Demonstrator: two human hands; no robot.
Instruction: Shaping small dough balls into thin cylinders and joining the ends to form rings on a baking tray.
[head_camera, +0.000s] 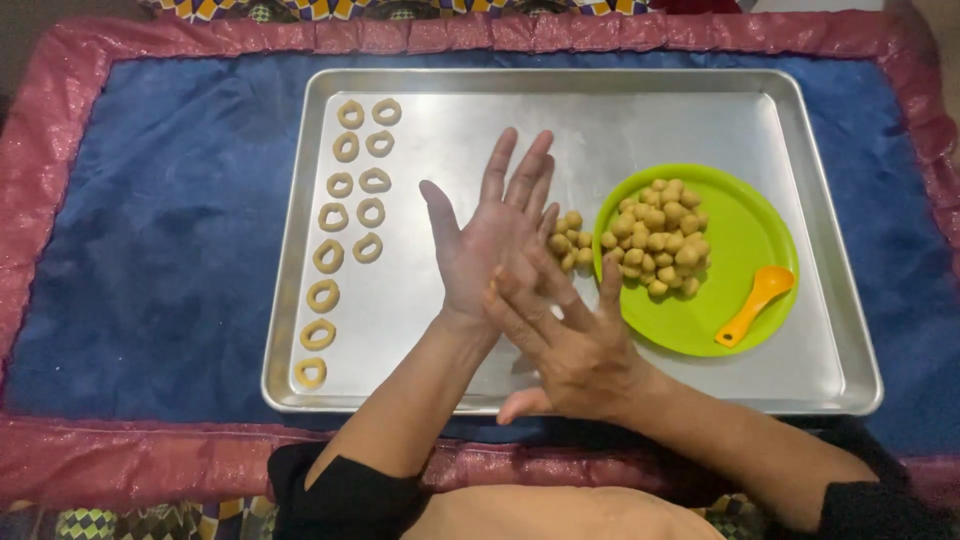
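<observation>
My left hand (490, 235) is held palm up and flat over the middle of a metal baking tray (440, 120), fingers spread. My right hand (565, 335) lies palm down across the heel of the left palm, fingers splayed. Whatever may be pressed between the two palms is hidden. Several dough rings (345, 215) lie in two columns along the tray's left side. A green plate (745, 235) on the tray's right side carries a heap of small dough balls (660, 240). A few more dough balls (572, 245) sit on the tray just right of my left hand.
An orange plastic spoon (755, 303) rests on the green plate's lower right. The tray sits on a blue cloth (170, 230) with a shiny pink border (120, 460). Bare tray surface lies between the rings and my hands.
</observation>
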